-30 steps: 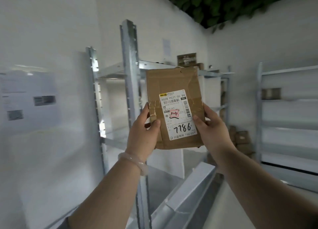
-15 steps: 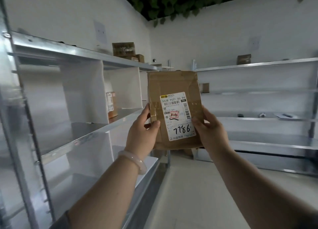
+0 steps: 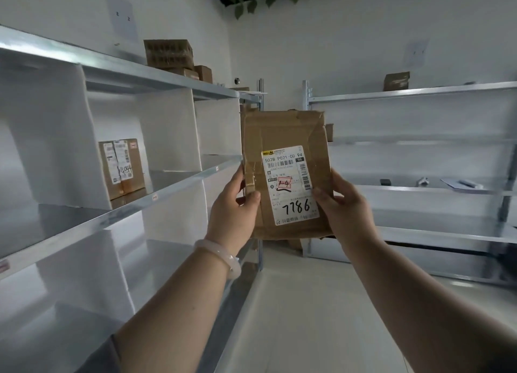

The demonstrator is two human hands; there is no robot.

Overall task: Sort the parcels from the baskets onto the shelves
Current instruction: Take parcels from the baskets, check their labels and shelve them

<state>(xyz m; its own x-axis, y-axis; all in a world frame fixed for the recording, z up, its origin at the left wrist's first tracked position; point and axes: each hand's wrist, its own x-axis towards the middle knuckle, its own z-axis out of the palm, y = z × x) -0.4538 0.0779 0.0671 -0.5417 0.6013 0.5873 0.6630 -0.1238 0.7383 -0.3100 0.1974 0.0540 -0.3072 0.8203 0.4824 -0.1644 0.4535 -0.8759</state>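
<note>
Compared with half a second ago, the left shelving [image 3: 167, 84] sits closer and a taped box [image 3: 123, 168] shows in its middle tier; the grip is unchanged. Left hand [image 3: 230, 218] and right hand [image 3: 345, 213] each grasp a lower side edge of the flat brown parcel [image 3: 282, 137], held upright in the aisle, off any shelf. Pale floor [image 3: 307, 316], white walls, right shelving [image 3: 419, 91] opposite. The label [image 3: 289, 185] reads "502B P021-00 94", with "7786" handwritten.

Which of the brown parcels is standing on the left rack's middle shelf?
The labelled box standing alone between white dividers. The left rack's other boxes sit on its top shelf, and the 7786 parcel is held by the left hand and right hand.
</note>
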